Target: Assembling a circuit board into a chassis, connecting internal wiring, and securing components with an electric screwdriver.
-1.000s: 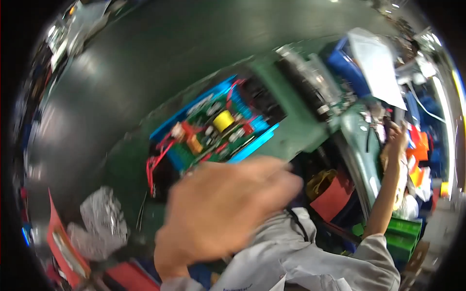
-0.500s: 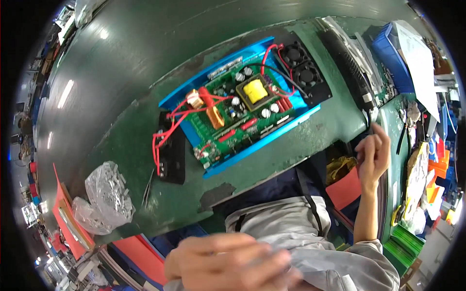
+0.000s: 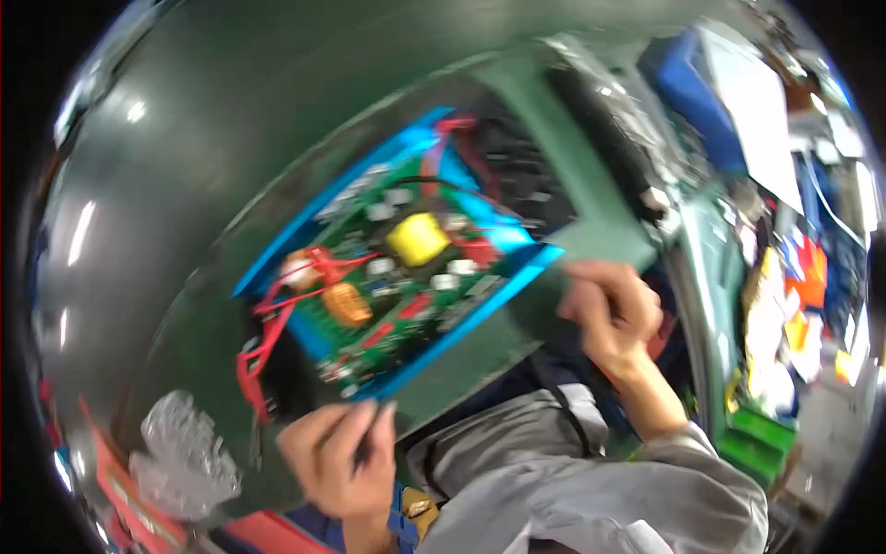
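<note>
A blue metal case (image 3: 461, 309) with a green circuit board inside lies tilted on the table. The board carries a yellow transformer (image 3: 417, 238), an orange coil (image 3: 346, 303) and red wires (image 3: 268, 323). My left hand (image 3: 337, 462) is at the case's near left corner, its fingers bent but apart, with nothing visible in them. Off the case's right end hovers my right hand (image 3: 614, 314), fingers curled in; whatever they may hold is hidden by blur. A black panel with fans (image 3: 526, 171) joins the far right end, and a dark end plate (image 3: 291, 369) the left.
A clear plastic bag of small parts (image 3: 185, 457) sits at the left, beside a red folder (image 3: 125, 489) and tweezers (image 3: 257, 443). At the right are a long black tool (image 3: 604, 138), a blue bin (image 3: 692, 88) with white paper, and green trays (image 3: 757, 441).
My left hand has risen from the lower edge to the case's near left corner. My right hand has come left toward the case. The whole view has shifted and blurred.
</note>
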Available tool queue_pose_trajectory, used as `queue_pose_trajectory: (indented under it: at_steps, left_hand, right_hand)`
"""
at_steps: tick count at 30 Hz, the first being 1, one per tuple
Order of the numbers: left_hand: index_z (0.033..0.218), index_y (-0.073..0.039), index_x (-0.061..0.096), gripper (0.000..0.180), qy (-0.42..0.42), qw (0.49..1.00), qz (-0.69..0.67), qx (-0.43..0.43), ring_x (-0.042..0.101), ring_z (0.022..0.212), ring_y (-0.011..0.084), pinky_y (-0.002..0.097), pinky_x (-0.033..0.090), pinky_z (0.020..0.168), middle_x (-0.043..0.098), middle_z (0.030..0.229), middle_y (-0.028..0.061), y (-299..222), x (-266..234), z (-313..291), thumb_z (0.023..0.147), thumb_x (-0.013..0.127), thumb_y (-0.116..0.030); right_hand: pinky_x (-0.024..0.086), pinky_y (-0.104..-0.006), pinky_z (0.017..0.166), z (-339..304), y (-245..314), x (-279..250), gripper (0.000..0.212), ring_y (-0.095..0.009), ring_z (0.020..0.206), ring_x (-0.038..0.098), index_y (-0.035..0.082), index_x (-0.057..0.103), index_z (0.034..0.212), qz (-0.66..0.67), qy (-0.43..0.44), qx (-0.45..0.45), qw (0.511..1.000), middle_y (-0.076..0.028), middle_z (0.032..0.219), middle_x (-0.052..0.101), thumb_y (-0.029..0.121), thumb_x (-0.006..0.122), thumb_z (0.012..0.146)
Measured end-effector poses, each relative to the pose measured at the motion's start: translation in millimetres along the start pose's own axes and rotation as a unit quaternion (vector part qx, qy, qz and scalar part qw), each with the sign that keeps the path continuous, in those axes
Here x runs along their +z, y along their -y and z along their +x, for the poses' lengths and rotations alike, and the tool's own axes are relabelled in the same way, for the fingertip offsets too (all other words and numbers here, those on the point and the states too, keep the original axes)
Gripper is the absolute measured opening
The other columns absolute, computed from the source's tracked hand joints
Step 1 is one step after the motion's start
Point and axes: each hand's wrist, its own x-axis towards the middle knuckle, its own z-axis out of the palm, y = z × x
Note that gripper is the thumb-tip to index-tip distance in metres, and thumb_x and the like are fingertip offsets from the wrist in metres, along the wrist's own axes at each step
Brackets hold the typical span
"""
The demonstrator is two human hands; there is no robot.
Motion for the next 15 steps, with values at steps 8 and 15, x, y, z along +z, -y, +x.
queue_pose_trajectory:
  at_steps: [8,15]
  left_hand:
    - [0.125,0.0,0.058,0.035,0.475,0.492,-0.726,-0.071,0.061,0.093,0.0178,0.0295,0.048,0.084,0.064,0.103,0.0103,-126.6,54.5,2.7,0.099,0.062,-0.024]
    - [0.135,0.003,0.05,0.035,0.487,0.417,-0.748,-0.171,0.044,0.138,0.0212,0.0368,0.034,0.115,0.051,0.144,0.0157,-164.9,114.8,-23.8,0.106,0.048,-0.016]
  right_hand:
    - [0.042,-0.0231,0.045,48.9,31.3,22.5,0.021,-0.006,0.048,0.055,0.002,0.069,0.105,0.037,-0.121,-0.063,0.99,0.0,0.056,0.057,-0.005,0.063,0.085]
    - [0.04,-0.0239,0.043,36.6,32.3,13.3,0.024,-0.006,0.046,0.054,0.004,0.071,0.107,0.039,-0.107,-0.097,0.989,0.0,0.058,0.058,-0.004,0.062,0.086]
